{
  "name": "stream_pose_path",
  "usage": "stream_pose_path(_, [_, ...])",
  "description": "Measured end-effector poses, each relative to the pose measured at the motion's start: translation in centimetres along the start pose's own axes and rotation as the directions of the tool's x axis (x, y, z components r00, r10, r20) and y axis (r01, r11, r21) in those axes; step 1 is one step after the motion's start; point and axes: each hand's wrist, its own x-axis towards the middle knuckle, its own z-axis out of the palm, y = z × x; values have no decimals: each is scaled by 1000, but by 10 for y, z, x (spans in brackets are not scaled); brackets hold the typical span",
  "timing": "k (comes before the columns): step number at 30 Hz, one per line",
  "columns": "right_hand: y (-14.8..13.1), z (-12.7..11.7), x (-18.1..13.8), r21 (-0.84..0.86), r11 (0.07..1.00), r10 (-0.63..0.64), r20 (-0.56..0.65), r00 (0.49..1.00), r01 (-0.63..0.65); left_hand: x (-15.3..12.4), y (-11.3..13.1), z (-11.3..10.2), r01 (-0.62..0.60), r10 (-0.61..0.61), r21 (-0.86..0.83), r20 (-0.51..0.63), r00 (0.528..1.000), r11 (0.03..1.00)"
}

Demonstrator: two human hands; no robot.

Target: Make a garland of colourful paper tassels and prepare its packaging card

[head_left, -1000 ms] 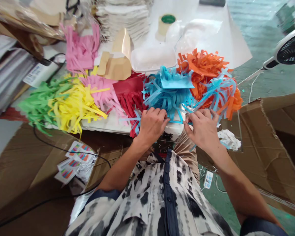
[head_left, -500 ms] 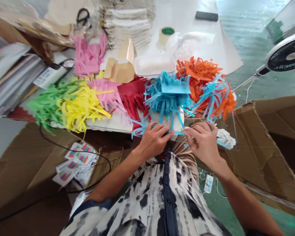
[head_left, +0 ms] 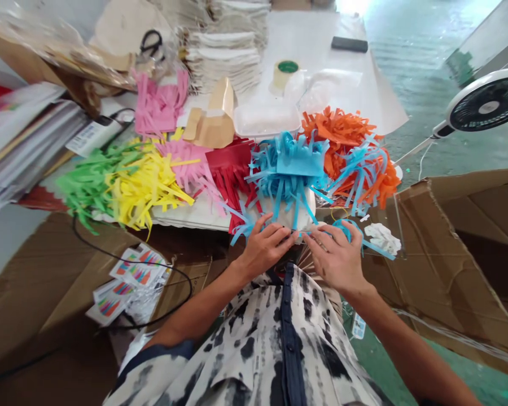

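My left hand (head_left: 266, 245) and my right hand (head_left: 332, 254) meet at the table's near edge, fingers pinched on thin blue paper strips (head_left: 346, 228) that trail off to the right. Just beyond them lies a heap of blue fringed paper (head_left: 288, 169). Red fringed paper (head_left: 230, 166) lies left of it and orange fringed paper (head_left: 347, 135) mixed with blue lies to the right. My patterned shirt fills the bottom of the view.
Pink (head_left: 158, 104), yellow (head_left: 146, 186) and green (head_left: 87, 183) fringed paper lie to the left. A tape roll (head_left: 284, 73), scissors (head_left: 151, 42), white tray (head_left: 266, 119) and stacked paper sit further back. Open cardboard boxes (head_left: 461, 242) flank me. A fan (head_left: 485, 104) stands at right.
Both hands have drawn back toward my body, pulling blue strips away from the blue heap. The view has tilted so the table sits lower in frame.
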Motion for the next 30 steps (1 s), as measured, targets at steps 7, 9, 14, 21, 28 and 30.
stream_pose_path(7, [-15,2,9,-46,997,64,88,994,-60,0,1,-5,-45,44,-7,-25,999,999])
stream_pose_path(9, [-15,3,9,-30,999,45,73,996,-43,2,3,-9,-52,51,-14,-58,997,999])
stream_pose_path(14, [-7,-7,14,-22,1000,-2,-63,998,1,11,20,-24,77,-94,-145,-115,989,986])
stream_pose_path(21, [10,-44,40,-126,991,7,-260,966,-41,51,35,-56,509,-531,-853,378,758,119])
stream_pose_path(28, [17,-59,68,93,988,140,-249,958,-120,72,27,-55,505,-287,-695,692,662,-511])
stream_pose_path(30, [19,-60,79,276,943,247,-218,944,-183,78,24,-50,509,-315,-703,692,649,-496])
